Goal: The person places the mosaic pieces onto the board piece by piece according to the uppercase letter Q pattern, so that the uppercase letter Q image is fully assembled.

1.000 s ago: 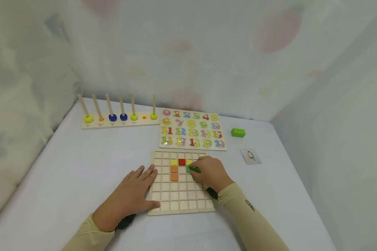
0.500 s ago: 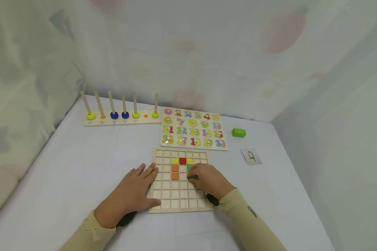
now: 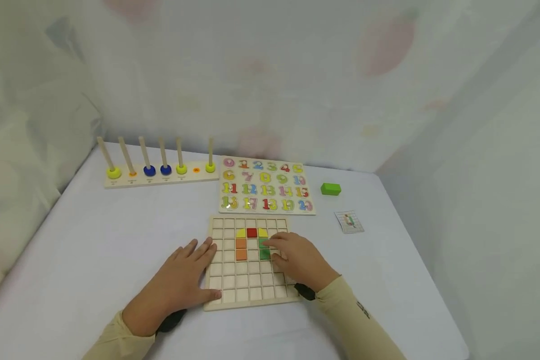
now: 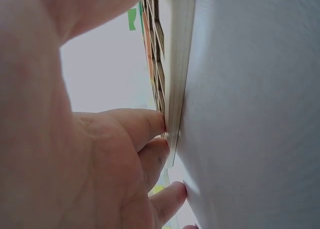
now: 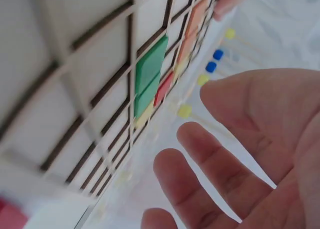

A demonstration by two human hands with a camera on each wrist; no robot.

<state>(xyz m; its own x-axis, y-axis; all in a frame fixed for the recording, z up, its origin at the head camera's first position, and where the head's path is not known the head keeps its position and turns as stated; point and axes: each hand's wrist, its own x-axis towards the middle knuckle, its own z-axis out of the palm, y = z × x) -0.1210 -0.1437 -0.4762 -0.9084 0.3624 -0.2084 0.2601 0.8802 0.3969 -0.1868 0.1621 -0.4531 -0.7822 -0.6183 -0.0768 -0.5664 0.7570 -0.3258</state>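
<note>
A wooden grid board (image 3: 243, 295) lies on the white table. My left hand (image 3: 175, 277) rests with spread fingers on its left edge; in the left wrist view the fingertips touch the board's rim (image 4: 180, 44). Over the board's right half, my right hand (image 3: 303, 260) hovers beside two green tiles (image 3: 264, 255), one below the other. The right wrist view has its fingers apart, holding nothing, near the green tiles (image 5: 150, 69). A red tile (image 3: 251, 233) sits between two yellow rounded-corner pieces (image 3: 240, 233), above two orange tiles (image 3: 241, 255) on the left.
Behind the grid lies a number puzzle board (image 3: 265, 185). A peg counting stand (image 3: 162, 180) with yellow and blue rings is at back left. To the right are a green block (image 3: 330, 189) and a small pattern card (image 3: 349, 221).
My right hand has let go of the second green tile, which now lies in the square below the first. Its fingers have opened. The left hand keeps its place on the board.
</note>
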